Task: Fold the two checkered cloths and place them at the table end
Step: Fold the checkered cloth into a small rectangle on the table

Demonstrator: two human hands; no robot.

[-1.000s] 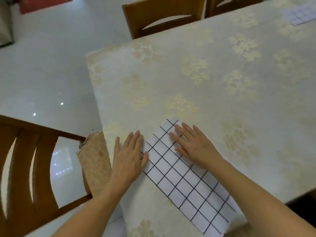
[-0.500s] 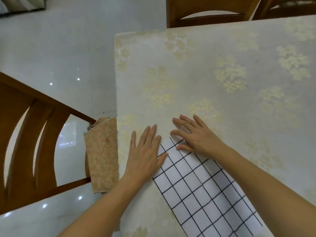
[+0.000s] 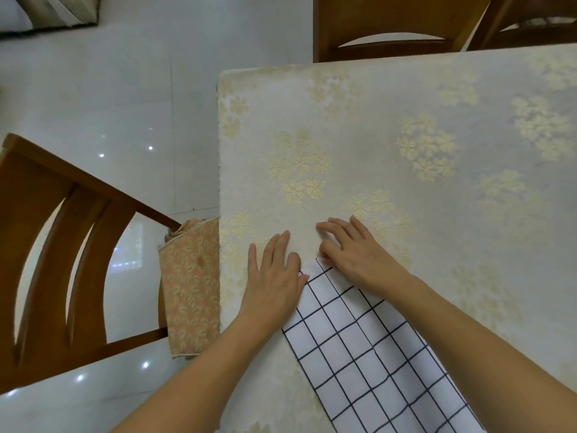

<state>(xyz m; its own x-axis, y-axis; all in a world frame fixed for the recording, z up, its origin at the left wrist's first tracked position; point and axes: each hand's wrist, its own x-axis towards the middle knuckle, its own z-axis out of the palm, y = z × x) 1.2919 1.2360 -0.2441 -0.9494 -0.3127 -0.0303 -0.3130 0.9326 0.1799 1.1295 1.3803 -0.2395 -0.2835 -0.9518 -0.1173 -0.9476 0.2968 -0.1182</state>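
One white checkered cloth (image 3: 368, 354) with a black grid lies on the table (image 3: 390, 126) as a long folded strip, running from the lower right up towards the middle. My left hand (image 3: 274, 276) rests flat, fingers apart, over the strip's left far corner and the tablecloth beside it. My right hand (image 3: 356, 251) lies over the strip's far end, fingers slightly bent, fingertips on the tablecloth past the cloth's edge. Neither hand lifts the cloth. The second checkered cloth is out of view.
The table's left edge (image 3: 219, 182) is close to my left hand. A wooden chair (image 3: 46, 245) with a patterned cushion (image 3: 190, 289) stands left of it. Two more wooden chairs (image 3: 390, 23) (image 3: 530, 23) stand at the far side.
Both hands have slid along the strip to its far end, so my fingertips now reach past the cloth. The view has shifted and the second cloth at the far right has left the frame.
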